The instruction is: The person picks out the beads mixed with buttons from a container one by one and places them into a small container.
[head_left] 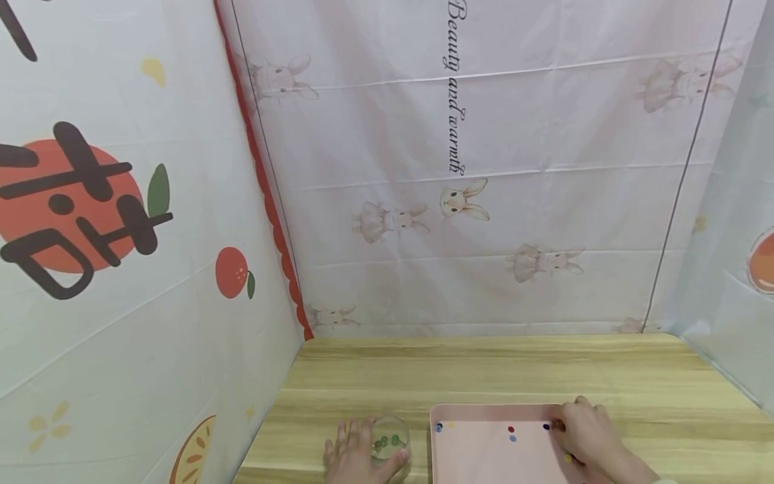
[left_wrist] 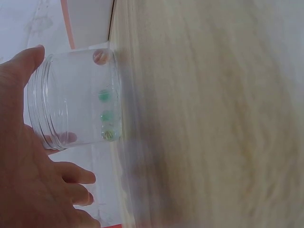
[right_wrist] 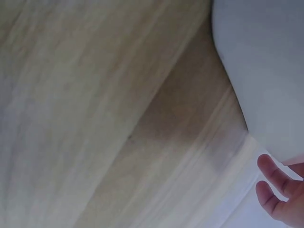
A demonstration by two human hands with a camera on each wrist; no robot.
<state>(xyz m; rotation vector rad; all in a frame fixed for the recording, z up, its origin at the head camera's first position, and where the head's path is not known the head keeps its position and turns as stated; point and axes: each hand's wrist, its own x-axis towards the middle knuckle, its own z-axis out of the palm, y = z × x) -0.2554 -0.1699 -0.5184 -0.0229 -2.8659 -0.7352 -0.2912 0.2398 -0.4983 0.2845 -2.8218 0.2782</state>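
Note:
My left hand (head_left: pixel 357 454) grips a clear, round jar (left_wrist: pixel 80 95) near its rim, thumb on one side and a finger on the other. The jar stands upright on the table left of a pink tray (head_left: pixel 478 457). Several small green marbles (left_wrist: pixel 104 116) lie on its bottom; a reddish-brown round spot also shows there. My right hand (head_left: pixel 589 433) reaches over the tray's far right corner, its thumb and index fingertips hidden. In the right wrist view two bent fingers (right_wrist: pixel 271 172) show outside the tray wall. Whether it pinches anything is unclear.
Small round pieces lie scattered in the tray: red (head_left: pixel 510 429), light blue (head_left: pixel 512 438), dark blue (head_left: pixel 546 427) and yellow (head_left: pixel 568 458), with another dark blue one (head_left: pixel 439 427) in the far left corner. Printed cloths (head_left: pixel 387 289) hang behind and beside the wooden table (head_left: pixel 484 370).

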